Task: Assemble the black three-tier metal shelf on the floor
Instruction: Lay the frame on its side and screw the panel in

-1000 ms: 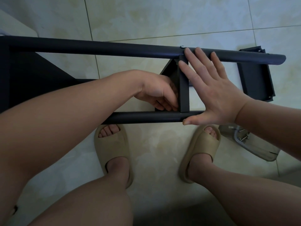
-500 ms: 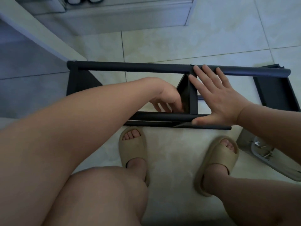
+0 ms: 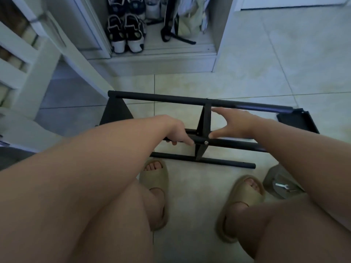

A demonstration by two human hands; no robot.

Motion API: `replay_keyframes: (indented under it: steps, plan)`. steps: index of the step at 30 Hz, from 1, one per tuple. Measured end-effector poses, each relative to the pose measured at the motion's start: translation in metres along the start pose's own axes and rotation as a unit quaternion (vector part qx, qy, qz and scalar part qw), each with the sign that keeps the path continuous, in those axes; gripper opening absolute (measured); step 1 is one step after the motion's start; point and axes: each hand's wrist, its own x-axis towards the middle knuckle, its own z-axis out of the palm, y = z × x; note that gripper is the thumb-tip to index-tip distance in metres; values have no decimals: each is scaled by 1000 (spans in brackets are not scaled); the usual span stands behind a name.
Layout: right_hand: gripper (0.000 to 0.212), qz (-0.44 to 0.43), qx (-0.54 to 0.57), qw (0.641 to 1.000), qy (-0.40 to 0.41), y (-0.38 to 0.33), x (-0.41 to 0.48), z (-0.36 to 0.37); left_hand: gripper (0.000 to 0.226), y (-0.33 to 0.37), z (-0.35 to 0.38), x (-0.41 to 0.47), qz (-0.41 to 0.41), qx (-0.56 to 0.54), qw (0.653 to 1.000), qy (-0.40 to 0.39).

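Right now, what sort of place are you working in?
Probably a home entryway: sneakers and a bag sit in an open low cupboard, and the shelf frame rests on pale floor tiles.

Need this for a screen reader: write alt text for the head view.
The left hand grips a near tube of the black shelf frame lying on the tiled floor; the open right hand touches its middle crosspiece.

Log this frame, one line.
stage: frame assembly | left hand: grips near black metal tube | right hand: open, beside black metal cross panel
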Motion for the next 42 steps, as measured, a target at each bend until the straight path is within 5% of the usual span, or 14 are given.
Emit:
replay_keyframes:
  steps: [4, 13, 20, 26, 32, 38, 42]
  plan:
    - [95, 67, 13, 997, -32, 8, -29, 0, 42, 13, 4, -20, -25, 67, 995, 74]
    - [86, 63, 4, 998, 3, 7, -60, 1, 14, 21, 2, -36, -69, 15, 960, 271]
    - [83, 69, -10, 997, 30, 15, -35, 8, 16, 14, 7, -7, -65, 6, 942, 328]
    - [77, 47, -28, 990, 132, 33, 27, 10, 21, -5, -19, 46, -45, -5, 911, 409]
    - [83, 44, -78, 970, 225, 61, 119, 26, 25, -21, -52, 132, -53, -7, 890, 453]
    - [88, 37, -53, 981, 184, 86, 211, 53, 22, -44, -64, 228, -72, -37, 917, 391]
    - [89, 30, -29, 985, 165, 90, 242, 63, 16, -56, -57, 255, -65, -42, 905, 418]
